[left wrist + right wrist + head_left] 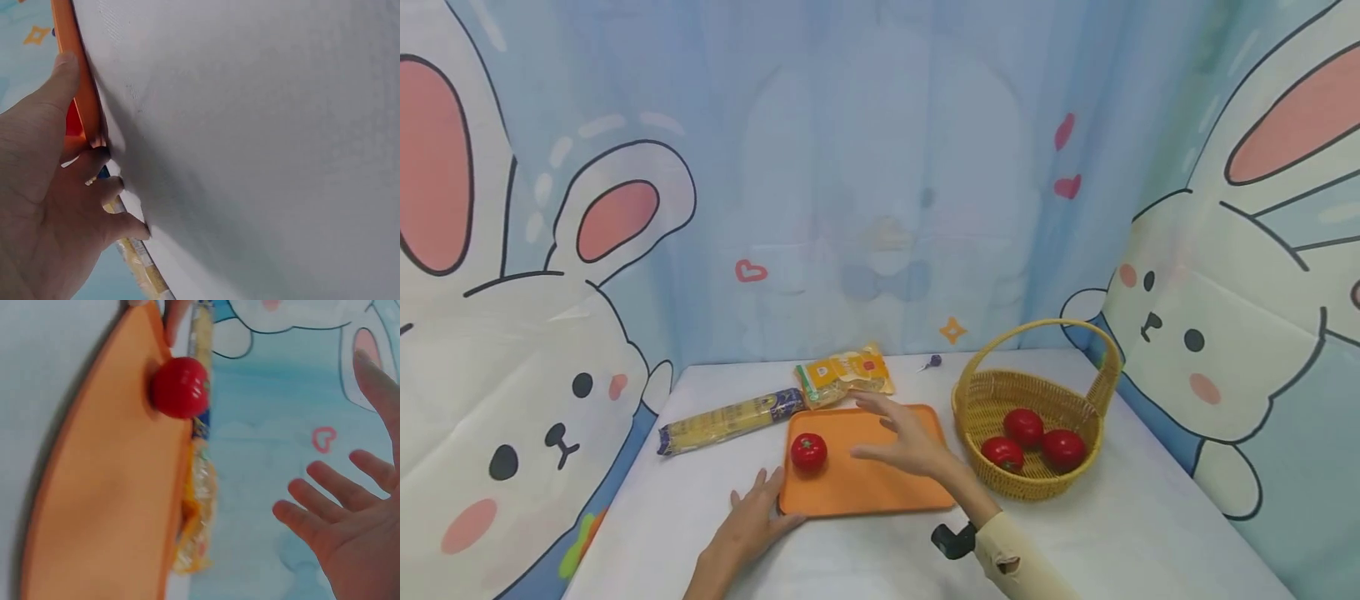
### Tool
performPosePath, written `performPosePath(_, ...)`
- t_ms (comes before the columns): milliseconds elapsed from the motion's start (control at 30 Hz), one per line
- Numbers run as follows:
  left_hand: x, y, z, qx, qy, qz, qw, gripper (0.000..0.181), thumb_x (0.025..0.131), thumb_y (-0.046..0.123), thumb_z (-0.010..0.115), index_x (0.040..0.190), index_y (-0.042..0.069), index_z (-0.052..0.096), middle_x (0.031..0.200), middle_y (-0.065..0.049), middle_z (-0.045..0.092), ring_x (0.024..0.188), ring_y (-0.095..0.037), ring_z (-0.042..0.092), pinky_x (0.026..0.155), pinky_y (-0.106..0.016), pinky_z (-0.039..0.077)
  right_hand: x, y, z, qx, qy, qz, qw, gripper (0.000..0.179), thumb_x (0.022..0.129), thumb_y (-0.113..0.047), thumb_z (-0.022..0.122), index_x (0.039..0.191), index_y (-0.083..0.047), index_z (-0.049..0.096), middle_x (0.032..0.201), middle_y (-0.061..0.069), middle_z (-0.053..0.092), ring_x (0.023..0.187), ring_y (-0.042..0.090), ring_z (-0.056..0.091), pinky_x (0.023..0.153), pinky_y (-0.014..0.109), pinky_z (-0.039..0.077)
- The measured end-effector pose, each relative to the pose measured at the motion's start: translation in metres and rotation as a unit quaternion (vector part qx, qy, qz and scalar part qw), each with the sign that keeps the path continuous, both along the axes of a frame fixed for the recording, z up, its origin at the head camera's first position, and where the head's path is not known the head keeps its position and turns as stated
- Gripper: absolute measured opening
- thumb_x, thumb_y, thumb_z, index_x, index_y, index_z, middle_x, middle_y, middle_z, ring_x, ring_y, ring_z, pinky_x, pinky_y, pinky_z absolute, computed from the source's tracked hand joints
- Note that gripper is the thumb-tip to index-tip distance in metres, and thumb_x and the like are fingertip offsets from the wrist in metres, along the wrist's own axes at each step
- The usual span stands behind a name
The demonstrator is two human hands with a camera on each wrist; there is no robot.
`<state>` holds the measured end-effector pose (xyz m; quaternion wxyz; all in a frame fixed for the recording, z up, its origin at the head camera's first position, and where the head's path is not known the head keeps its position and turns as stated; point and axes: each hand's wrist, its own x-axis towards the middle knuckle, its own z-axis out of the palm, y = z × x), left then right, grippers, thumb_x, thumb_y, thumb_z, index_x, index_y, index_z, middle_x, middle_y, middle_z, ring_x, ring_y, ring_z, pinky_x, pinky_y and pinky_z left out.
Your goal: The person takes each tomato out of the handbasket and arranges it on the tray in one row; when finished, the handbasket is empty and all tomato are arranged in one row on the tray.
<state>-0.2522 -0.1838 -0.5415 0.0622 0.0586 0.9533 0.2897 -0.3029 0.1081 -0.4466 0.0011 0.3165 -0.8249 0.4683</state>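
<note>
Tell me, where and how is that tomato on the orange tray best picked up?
Probably grip the tomato around its widest part, on opposite sides, because it is round. I'd bring the right hand from above and the right: it sits near the left edge of the tray, with bare surface to its right.

White tbl (1150, 533), tray (880, 493), basket (1033, 490), long pkt (726, 423), short pkt (845, 375), sm. item (935, 361), unclear

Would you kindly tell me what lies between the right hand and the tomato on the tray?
In the head view, only bare orange tray shows between the right hand and the tomato.
</note>
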Motion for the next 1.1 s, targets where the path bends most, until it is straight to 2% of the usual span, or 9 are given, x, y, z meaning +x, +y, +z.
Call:
performPosePath(100, -0.001, -0.003, -0.001, 0.018, 0.003, -0.007, 0.9998, 0.095, 0.093, 0.042, 0.085, 0.161, -0.006, 0.041, 0.166, -0.031, 0.041, 0.157, -0.056, 0.026, 0.122, -0.083, 0.01, 0.007, 0.023, 0.016, 0.018, 0.014, 0.011, 0.9997, 0.073, 0.094, -0.023, 0.088, 0.157, -0.009, 0.053, 0.156, 0.015, 0.059, 0.145, 0.038, 0.056, 0.117, 0.061, 0.049)
performPosePath(200, -0.002, -0.007, -0.001, 0.034, 0.001, -0.011, 0.9993, 0.097, 0.092, 0.04, 0.087, 0.163, -0.006, 0.039, 0.167, -0.032, 0.038, 0.158, -0.055, 0.024, 0.124, -0.08, 0.009, 0.01, 0.05, 0.03, 0.058, 0.03, 0.003, 0.9978, 0.066, 0.095, -0.03, 0.087, 0.151, -0.009, 0.06, 0.15, 0.012, 0.065, 0.139, 0.036, 0.061, 0.113, 0.057, 0.054)
performPosePath(300, -0.003, -0.01, 0.0, 0.043, -0.006, -0.012, 0.999, 0.098, 0.091, 0.04, 0.087, 0.163, -0.005, 0.039, 0.168, -0.032, 0.036, 0.159, -0.055, 0.022, 0.125, -0.079, 0.007, 0.007, 0.08, 0.039, 0.095, 0.048, -0.009, 0.9943, 0.061, 0.095, -0.035, 0.086, 0.144, -0.007, 0.066, 0.14, 0.011, 0.072, 0.13, 0.032, 0.068, 0.107, 0.053, 0.059)
performPosePath(433, -0.005, -0.01, 0.0, 0.049, -0.021, -0.003, 0.9986, 0.098, 0.09, 0.041, 0.088, 0.164, -0.001, 0.039, 0.169, -0.034, 0.031, 0.156, -0.062, 0.02, 0.124, -0.079, 0.014, -0.004, 0.123, 0.042, 0.122, 0.052, -0.041, 0.9902, 0.053, 0.094, -0.034, 0.087, 0.136, -0.006, 0.071, 0.127, 0.01, 0.078, 0.118, 0.028, 0.075, 0.1, 0.048, 0.063)
performPosePath(533, -0.006, -0.009, 0.0, 0.053, -0.035, 0.005, 0.998, 0.099, 0.089, 0.043, 0.089, 0.165, 0.002, 0.04, 0.17, -0.035, 0.027, 0.152, -0.068, 0.02, 0.121, -0.082, 0.021, -0.015, 0.153, 0.038, 0.121, 0.031, -0.066, 0.9899, 0.05, 0.095, -0.031, 0.087, 0.135, -0.004, 0.072, 0.125, 0.011, 0.078, 0.116, 0.029, 0.075, 0.098, 0.047, 0.064)
performPosePath(633, -0.008, -0.008, 0.0, 0.048, -0.043, 0.009, 0.9979, 0.1, 0.089, 0.045, 0.089, 0.165, 0.004, 0.041, 0.17, -0.035, 0.027, 0.152, -0.069, 0.021, 0.12, -0.081, 0.024, -0.026, 0.177, 0.033, 0.119, -0.008, -0.089, 0.9889, 0.047, 0.095, -0.028, 0.087, 0.132, -0.003, 0.074, 0.124, 0.012, 0.078, 0.115, 0.03, 0.075, 0.096, 0.046, 0.065)
performPosePath(767, -0.009, -0.006, 0.0, 0.036, -0.05, 0.019, 0.998, 0.1, 0.087, 0.047, 0.09, 0.165, 0.004, 0.042, 0.169, -0.035, 0.029, 0.152, -0.067, 0.024, 0.12, -0.079, 0.027, -0.038, 0.198, 0.024, 0.135, -0.068, -0.089, 0.9845, 0.043, 0.093, -0.02, 0.088, 0.128, 0.001, 0.075, 0.12, 0.014, 0.079, 0.112, 0.033, 0.075, 0.095, 0.047, 0.065)
performPosePath(867, -0.009, -0.006, 0.0, 0.032, -0.056, 0.026, 0.9976, 0.101, 0.086, 0.047, 0.091, 0.164, 0.005, 0.043, 0.169, -0.035, 0.029, 0.152, -0.066, 0.025, 0.12, -0.079, 0.027, -0.047, 0.209, 0.014, 0.152, -0.102, -0.085, 0.9794, 0.046, 0.09, -0.017, 0.091, 0.128, 0.003, 0.074, 0.119, 0.016, 0.078, 0.113, 0.037, 0.074, 0.096, 0.049, 0.065)
performPosePath(1100, -0.01, -0.004, 0.0, 0.033, -0.058, 0.03, 0.9973, 0.099, 0.087, 0.048, 0.09, 0.165, 0.007, 0.044, 0.17, -0.035, 0.029, 0.152, -0.066, 0.025, 0.119, -0.08, 0.028, -0.068, 0.23, -0.006, 0.164, -0.12, -0.135, 0.9698, 0.054, 0.091, -0.018, 0.089, 0.137, 0.002, 0.069, 0.133, 0.021, 0.072, 0.126, 0.044, 0.066, 0.103, 0.057, 0.06)
